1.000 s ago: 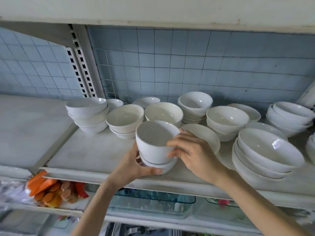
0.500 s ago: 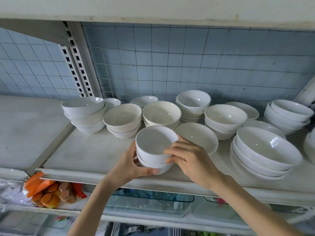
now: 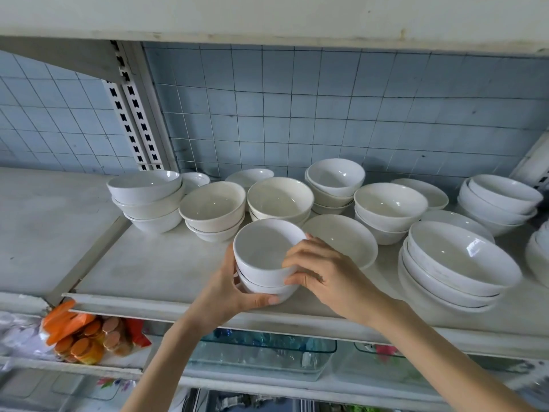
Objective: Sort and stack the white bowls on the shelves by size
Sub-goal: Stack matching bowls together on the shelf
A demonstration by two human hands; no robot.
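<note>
A small white bowl sits nested in a second small bowl near the front edge of the white shelf. My left hand cups the lower bowl from the left, thumb under its front. My right hand grips the upper bowl's right rim with curled fingers. Behind stand more white bowls: a stack of three at the left, two cream stacks, a tilted stack, a shallow dish and a wide stack at the right.
Blue tiled wall backs the shelf, with a slotted upright at the left. Another shelf board hangs close overhead. Below lie a bag of orange snacks and glass trays. More bowl stacks fill the far right.
The upper small bowl has come down from a tilt and now sits level in the lower bowl. Both hands stayed on the pair.
</note>
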